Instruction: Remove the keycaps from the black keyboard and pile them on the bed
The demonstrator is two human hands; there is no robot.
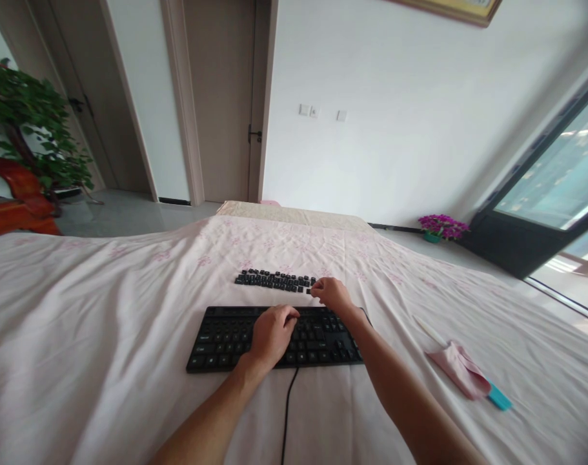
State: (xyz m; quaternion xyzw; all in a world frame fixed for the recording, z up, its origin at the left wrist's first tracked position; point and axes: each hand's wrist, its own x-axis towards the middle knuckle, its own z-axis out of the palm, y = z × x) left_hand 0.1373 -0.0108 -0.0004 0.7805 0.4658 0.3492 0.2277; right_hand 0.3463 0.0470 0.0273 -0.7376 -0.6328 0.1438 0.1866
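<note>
Head view, keyboard [216, 339] as anchor, black, lying flat on pink floral sheet [104, 323], long side across the frame.

Far left of keyboard and well behind it: green leafy plant [27, 123], red wooden furniture [17, 200] under it. Behind keyboard, across the floor: beige door [221, 97], shut.

Just behind keyboard, apart from it: row of loose black keycaps [274, 281] on the sheet, running parallel to keyboard's back edge.

Left hand [272, 336] rests on keyboard's middle, palm down. Fingers curled loosely, close together, tips touching the keys. Nothing clamped that I can see. Forearm comes in from bottom centre.

Black cable [287, 413] runs from keyboard's front edge toward the camera, between the two forearms.

Right hand [332, 294] sits past keyboard's back edge, near its right part, at the right end of the keycap row. Fingers bunched together, tips touching the end keycaps. Cannot tell if one cap is pinched, too small. Right forearm crosses over keyboard's right end.

Right of keyboard, well apart: crumpled pink cloth [461, 371] on the sheet, teal tool [499, 398] sticking out from its near end, touching it.

Far behind and right of keyboard: pot of purple flowers [441, 226] on the floor by the wall, then dark-framed window [555, 181].
</note>
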